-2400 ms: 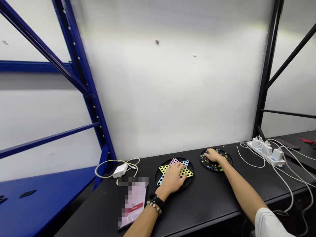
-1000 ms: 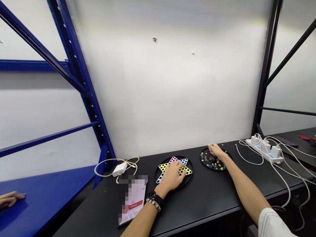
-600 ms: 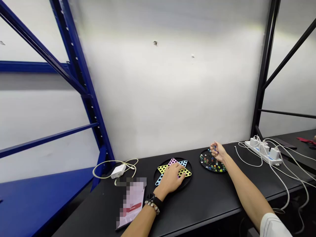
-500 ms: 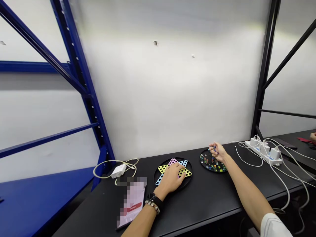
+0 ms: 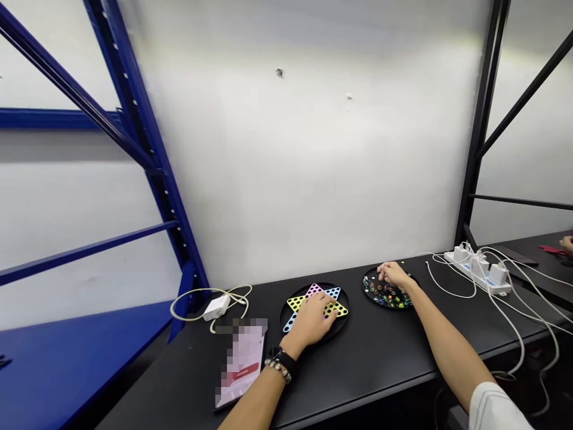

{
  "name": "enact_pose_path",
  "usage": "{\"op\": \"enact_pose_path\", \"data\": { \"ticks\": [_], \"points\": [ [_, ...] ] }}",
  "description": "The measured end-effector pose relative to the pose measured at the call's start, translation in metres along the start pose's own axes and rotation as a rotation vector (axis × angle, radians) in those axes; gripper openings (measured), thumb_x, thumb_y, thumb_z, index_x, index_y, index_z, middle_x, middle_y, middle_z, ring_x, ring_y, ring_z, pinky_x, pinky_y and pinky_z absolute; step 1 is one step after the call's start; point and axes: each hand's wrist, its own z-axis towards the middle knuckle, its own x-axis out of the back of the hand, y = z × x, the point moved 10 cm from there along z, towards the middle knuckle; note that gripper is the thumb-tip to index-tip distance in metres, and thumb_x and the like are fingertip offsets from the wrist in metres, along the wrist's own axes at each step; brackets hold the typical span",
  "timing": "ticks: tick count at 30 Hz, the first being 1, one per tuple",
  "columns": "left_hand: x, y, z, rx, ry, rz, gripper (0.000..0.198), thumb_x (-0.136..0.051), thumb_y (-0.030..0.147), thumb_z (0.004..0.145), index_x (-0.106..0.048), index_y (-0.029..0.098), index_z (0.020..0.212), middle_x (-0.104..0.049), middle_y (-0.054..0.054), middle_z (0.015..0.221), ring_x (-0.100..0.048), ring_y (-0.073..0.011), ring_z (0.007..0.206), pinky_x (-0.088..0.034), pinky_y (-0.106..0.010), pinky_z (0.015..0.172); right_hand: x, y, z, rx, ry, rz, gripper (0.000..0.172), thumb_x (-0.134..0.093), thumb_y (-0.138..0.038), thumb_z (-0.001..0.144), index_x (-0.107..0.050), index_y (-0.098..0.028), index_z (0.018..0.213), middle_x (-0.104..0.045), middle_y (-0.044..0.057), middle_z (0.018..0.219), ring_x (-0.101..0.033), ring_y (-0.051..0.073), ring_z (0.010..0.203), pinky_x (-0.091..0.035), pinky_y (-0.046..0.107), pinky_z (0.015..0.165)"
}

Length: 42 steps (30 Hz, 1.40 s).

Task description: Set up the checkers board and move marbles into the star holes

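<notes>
Our left hand (image 5: 310, 322) lay open on the Chinese checkers board (image 5: 316, 291); our curled right hand (image 5: 394, 275), grip unclear, risked knocking marbles (image 5: 385, 295) off their plate (image 5: 364, 285).

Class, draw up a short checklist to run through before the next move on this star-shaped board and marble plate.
Left hand resting on the star-shaped board: ok.
Right hand over the black marble plate: ok.
Marbles lying on the plate: ok.
Marble in the right hand's grip: cannot tell.
Board holes under the left hand free: cannot tell.
White cable apart from board and plate: ok.
</notes>
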Motion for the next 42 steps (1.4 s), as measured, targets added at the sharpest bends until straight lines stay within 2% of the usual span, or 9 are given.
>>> {"op": "enact_pose_path", "data": {
  "ticks": [9, 16, 19, 22, 24, 27, 30, 35, 42],
  "points": [
    [0.000, 0.001, 0.000, 0.008, -0.016, 0.008, 0.022, -0.052, 0.034, 0.092, -0.067, 0.024, 0.104, -0.067, -0.005, 0.111, -0.059, -0.0257, 0.111, -0.043, -0.041, 0.098, 0.004, 0.006, 0.001, -0.081, -0.022, 0.154, 0.010, -0.052, -0.012, 0.079, -0.056, -0.016, 0.087, -0.073, 0.007, 0.076, -0.023, 0.002, 0.033, -0.015, 0.018, 0.034],
    [0.000, 0.001, 0.000, -0.014, 0.004, -0.003, 0.021, -0.050, 0.033, 0.093, -0.066, 0.024, 0.104, -0.067, -0.004, 0.110, -0.060, -0.0240, 0.108, -0.043, -0.039, 0.097, 0.005, 0.012, 0.003, -0.078, -0.032, 0.180, 0.005, -0.061, -0.017, 0.082, -0.057, -0.016, 0.083, -0.073, 0.008, 0.078, -0.021, 0.000, 0.033, -0.015, 0.017, 0.032],
    [-0.001, 0.000, 0.000, -0.009, -0.004, -0.005, 0.023, -0.049, 0.034, 0.094, -0.066, 0.024, 0.105, -0.067, -0.004, 0.111, -0.060, -0.0243, 0.109, -0.043, -0.040, 0.097, 0.014, 0.002, 0.001, -0.042, 0.021, 0.263, 0.004, -0.058, -0.017, 0.081, -0.056, -0.017, 0.084, -0.071, 0.007, 0.080, -0.022, 0.001, 0.035, -0.017, 0.017, 0.033],
    [-0.001, 0.000, 0.000, -0.004, -0.006, -0.005, 0.024, -0.049, 0.035, 0.094, -0.066, 0.024, 0.106, -0.067, -0.005, 0.112, -0.059, -0.0248, 0.109, -0.043, -0.040, 0.097, 0.037, -0.015, -0.002, 0.050, 0.150, 0.253, 0.005, -0.048, -0.019, 0.084, -0.053, -0.019, 0.086, -0.066, 0.003, 0.075, -0.024, 0.003, 0.037, -0.022, 0.018, 0.036],
    [-0.001, 0.001, 0.000, -0.007, -0.006, -0.009, 0.025, -0.048, 0.036, 0.093, -0.066, 0.024, 0.106, -0.067, -0.005, 0.111, -0.059, -0.0248, 0.109, -0.043, -0.041, 0.097, 0.049, -0.020, -0.005, 0.078, 0.211, 0.186, 0.009, -0.042, -0.021, 0.086, -0.051, -0.020, 0.084, -0.059, 0.000, 0.067, -0.023, 0.004, 0.038, -0.023, 0.018, 0.037],
    [0.000, 0.002, 0.000, -0.011, -0.008, -0.013, 0.024, -0.049, 0.035, 0.093, -0.066, 0.024, 0.104, -0.067, -0.005, 0.110, -0.059, -0.0246, 0.108, -0.043, -0.040, 0.097, 0.051, -0.017, -0.007, 0.055, 0.220, 0.064, 0.014, -0.047, -0.028, 0.085, -0.053, -0.019, 0.077, -0.050, -0.004, 0.056, -0.025, 0.006, 0.038, -0.022, 0.020, 0.038],
    [-0.001, 0.001, 0.000, -0.006, -0.013, -0.009, 0.023, -0.049, 0.034, 0.093, -0.066, 0.024, 0.105, -0.067, -0.005, 0.110, -0.059, -0.0247, 0.109, -0.043, -0.041, 0.098, 0.041, -0.013, -0.009, 0.025, 0.187, -0.110, 0.017, -0.065, -0.028, 0.074, -0.056, -0.018, 0.064, -0.050, -0.003, 0.050, -0.040, 0.008, 0.044, -0.029, 0.021, 0.043],
    [-0.002, 0.001, 0.000, -0.008, -0.012, 0.003, 0.022, -0.050, 0.034, 0.093, -0.066, 0.025, 0.104, -0.067, -0.005, 0.111, -0.059, -0.0248, 0.110, -0.044, -0.040, 0.097, 0.018, -0.006, -0.013, -0.093, 0.033, -0.730, 0.013, -0.075, -0.021, 0.063, -0.063, -0.018, 0.060, -0.067, 0.005, 0.067, -0.063, 0.018, 0.069, -0.041, 0.024, 0.059],
    [0.000, 0.002, 0.000, -0.006, -0.009, -0.023, 0.021, -0.050, 0.033, 0.092, -0.066, 0.024, 0.102, -0.067, -0.005, 0.110, -0.059, -0.0245, 0.108, -0.044, -0.041, 0.097, 0.015, -0.007, -0.021, -0.138, -0.038, -0.836, 0.004, -0.070, -0.019, 0.068, -0.068, -0.019, 0.071, -0.072, 0.006, 0.083, -0.067, 0.021, 0.082, -0.044, 0.024, 0.063]
  ]
}}
